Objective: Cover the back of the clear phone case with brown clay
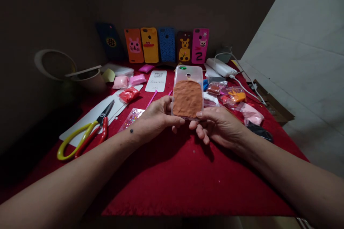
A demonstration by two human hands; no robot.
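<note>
A clear phone case [195, 74] is held up over the table between both hands, its back facing me. Brown-orange clay [187, 98] covers its lower two thirds in a bumpy layer; the top, with the camera cutout and round hole, is bare. My left hand [158, 114] grips the lower left edge, thumb along the bottom. At the lower right corner, my right hand [219, 123] pinches the case, its thumb at the clay's edge and its other fingers curled below.
On the red cloth [182, 182] lie yellow-and-red scissors [92, 128], a gem sticker sheet [131, 120], a white card [156, 81] and bagged clay [236, 94]. Several decorated cases [166, 44] lean against the wall. A white power bank [221, 67] trails cables at the right.
</note>
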